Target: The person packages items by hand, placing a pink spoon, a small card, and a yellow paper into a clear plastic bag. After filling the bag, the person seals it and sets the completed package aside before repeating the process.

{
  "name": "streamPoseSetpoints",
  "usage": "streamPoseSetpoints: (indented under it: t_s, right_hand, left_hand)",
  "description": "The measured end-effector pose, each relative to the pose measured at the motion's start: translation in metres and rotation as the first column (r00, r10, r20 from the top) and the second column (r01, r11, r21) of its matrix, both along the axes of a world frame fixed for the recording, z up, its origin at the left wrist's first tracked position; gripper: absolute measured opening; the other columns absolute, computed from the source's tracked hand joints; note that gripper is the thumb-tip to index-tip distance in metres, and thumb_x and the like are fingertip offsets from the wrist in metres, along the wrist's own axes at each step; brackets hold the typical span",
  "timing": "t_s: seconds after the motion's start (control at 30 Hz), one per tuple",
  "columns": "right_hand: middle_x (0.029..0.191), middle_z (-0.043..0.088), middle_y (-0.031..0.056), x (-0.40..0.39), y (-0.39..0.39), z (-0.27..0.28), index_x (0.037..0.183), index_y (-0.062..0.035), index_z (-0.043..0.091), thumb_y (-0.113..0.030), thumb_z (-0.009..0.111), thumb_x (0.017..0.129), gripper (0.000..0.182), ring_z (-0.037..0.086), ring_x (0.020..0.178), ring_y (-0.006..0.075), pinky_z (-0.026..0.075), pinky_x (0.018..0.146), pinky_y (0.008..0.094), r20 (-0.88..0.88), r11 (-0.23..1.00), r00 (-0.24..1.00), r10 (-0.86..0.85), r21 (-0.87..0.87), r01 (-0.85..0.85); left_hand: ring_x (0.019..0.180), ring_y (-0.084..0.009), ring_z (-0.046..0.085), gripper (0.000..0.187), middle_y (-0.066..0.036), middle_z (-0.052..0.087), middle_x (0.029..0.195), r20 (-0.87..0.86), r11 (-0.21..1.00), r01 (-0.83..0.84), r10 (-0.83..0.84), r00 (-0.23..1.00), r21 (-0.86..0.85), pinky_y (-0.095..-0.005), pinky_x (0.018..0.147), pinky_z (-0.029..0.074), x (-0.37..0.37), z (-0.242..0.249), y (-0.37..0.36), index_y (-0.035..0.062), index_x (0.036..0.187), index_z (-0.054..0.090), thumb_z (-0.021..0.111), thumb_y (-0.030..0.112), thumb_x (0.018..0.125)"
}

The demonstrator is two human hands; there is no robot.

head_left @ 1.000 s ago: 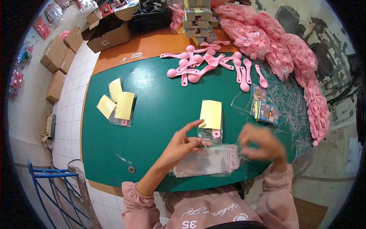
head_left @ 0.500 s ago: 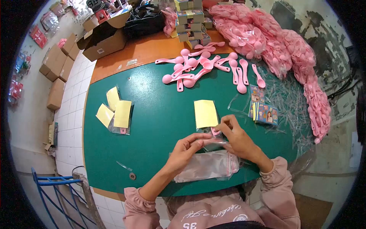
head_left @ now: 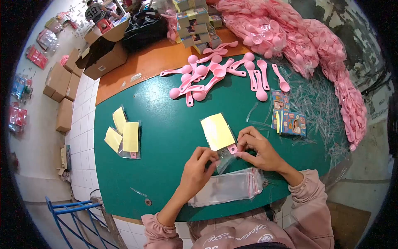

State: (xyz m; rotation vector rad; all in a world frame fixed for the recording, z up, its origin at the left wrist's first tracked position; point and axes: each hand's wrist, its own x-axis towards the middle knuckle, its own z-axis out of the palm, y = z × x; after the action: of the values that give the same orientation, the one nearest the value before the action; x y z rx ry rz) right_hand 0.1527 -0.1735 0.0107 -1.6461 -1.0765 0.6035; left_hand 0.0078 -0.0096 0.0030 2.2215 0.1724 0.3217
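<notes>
A clear packet (head_left: 225,162) lies on the green table (head_left: 166,128) in front of the person, holding one yellow card (head_left: 217,131) and a pink spoon, of which only the holed handle end (head_left: 232,148) shows below the card. The packet's long axis runs away from the person and leans left at the far end; the handle end points back toward the person, slightly right. The left hand (head_left: 199,169) has its grip pinching the near left edge of the packet between thumb and fingers; the right hand (head_left: 260,150) pinches its near right edge, just beside the handle end.

Nearer the person lies a pile of flat clear bags (head_left: 224,189), too closely layered to count, long axis across the table, red-striped ends to the right. At the left are three more yellow cards (head_left: 130,137) in clear packets, with one pink handle end (head_left: 133,155) visible.

Toward the far side lie over a dozen pink spoons (head_left: 219,71), overlapping too much for an exact count. Large clear sacks (head_left: 286,45) at the right are full of such spoons. Blue printed cards (head_left: 292,123) lie near the right hand. One open cardboard box (head_left: 108,60) stands far left, its inside dark.
</notes>
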Motion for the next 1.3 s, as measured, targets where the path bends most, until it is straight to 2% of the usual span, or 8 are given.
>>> streamPoseSetpoints:
  t_s: [0.07,0.17,0.23,0.33,0.6,0.87,1.13,1.3]
  right_hand:
    - [0.095,0.043,0.0079,0.001,0.0,-0.004,0.086,-0.0014,0.053,-0.006,0.061,0.078,0.013,0.052,0.077,0.013,0.046,0.068,0.0242,-0.019,1.0,1.0,-0.008,0.001,0.008]
    - [0.09,0.047,0.0068,0.001,0.002,-0.011,0.088,-0.0011,0.05,-0.005,0.057,0.081,0.01,0.055,0.076,0.0125,0.048,0.067,0.0242,-0.342,0.996,0.94,-0.004,0.077,0.032]
    - [0.083,0.052,0.0066,0.0,0.004,-0.011,0.088,0.0,0.047,-0.005,0.053,0.085,0.009,0.059,0.073,0.0135,0.051,0.063,0.0249,-0.643,0.999,0.765,0.026,0.004,-0.031]
    - [0.076,0.055,0.0081,-0.002,0.008,-0.006,0.088,0.0018,0.045,-0.004,0.051,0.086,0.01,0.062,0.067,0.0158,0.053,0.056,0.0257,-0.618,0.999,0.784,-0.051,-0.04,0.033]
    - [0.074,0.054,0.0096,-0.002,0.011,-0.008,0.09,0.0017,0.042,-0.004,0.053,0.084,0.014,0.061,0.059,0.0167,0.051,0.048,0.0255,-0.609,0.993,0.785,-0.117,-0.087,0.08]
    - [0.071,0.055,0.0092,-0.004,0.012,-0.01,0.089,-0.0001,0.042,-0.004,0.055,0.084,0.014,0.061,0.058,0.0159,0.05,0.047,0.0251,-0.541,0.992,0.832,-0.121,-0.048,0.113]
    - [0.07,0.057,0.0068,-0.006,0.013,-0.004,0.122,-0.0001,0.044,-0.002,0.052,0.083,0.04,0.061,0.059,0.0128,0.05,0.05,0.0235,-0.48,0.992,0.87,-0.118,-0.089,0.086]
    - [0.074,0.058,0.0075,-0.008,0.013,-0.008,0.12,0.0014,0.046,-0.001,0.049,0.085,0.035,0.06,0.057,0.0118,0.048,0.049,0.0211,-0.449,0.993,0.887,-0.113,-0.086,0.083]
  left_hand:
    - [0.071,-0.0179,0.058,0.019,-0.01,0.054,0.088,-0.027,0.994,-0.04,0.038,0.999,-0.104,-0.0256,0.054,0.05,0.003,0.001,0.0,0.0018,0.091,0.053,0.062,0.0,0.074]
    - [0.074,-0.0169,0.058,0.017,-0.009,0.053,0.089,-0.036,0.977,-0.082,0.077,0.996,-0.196,-0.0254,0.056,0.051,0.006,0.008,-0.003,0.0016,0.088,0.055,0.063,0.001,0.074]
    - [0.075,-0.0163,0.057,0.016,-0.009,0.053,0.09,-0.02,0.979,-0.076,0.074,0.997,-0.188,-0.0252,0.057,0.052,0.006,0.009,-0.002,0.0016,0.088,0.055,0.064,0.002,0.074]
    - [0.076,-0.015,0.057,0.013,-0.009,0.054,0.091,-0.058,0.991,-0.072,0.066,0.996,-0.116,-0.0248,0.058,0.052,0.006,0.006,0.0,0.0012,0.085,0.058,0.065,0.003,0.074]
    - [0.081,-0.0109,0.057,0.021,-0.006,0.055,0.09,-0.246,0.871,-0.23,0.131,0.96,-0.434,-0.0221,0.065,0.049,0.004,-0.001,-0.001,0.0003,0.09,0.05,0.065,0.002,0.076]
    - [0.081,-0.0123,0.059,0.022,-0.006,0.055,0.086,-0.145,0.842,-0.254,0.21,0.967,-0.476,-0.0213,0.06,0.048,0.003,-0.006,-0.005,0.0005,0.09,0.044,0.061,-0.002,0.077]
    - [0.078,-0.0111,0.057,0.025,-0.007,0.055,0.088,-0.083,0.863,-0.209,0.193,0.978,-0.461,-0.0206,0.058,0.046,0.003,-0.001,-0.009,0.0008,0.103,0.051,0.059,-0.002,0.079]
    - [0.082,-0.0075,0.051,0.027,-0.005,0.055,0.101,-0.197,0.832,-0.242,0.163,0.967,-0.499,-0.0203,0.063,0.045,0.002,-0.002,-0.006,0.0001,0.113,0.051,0.05,0.01,0.087]
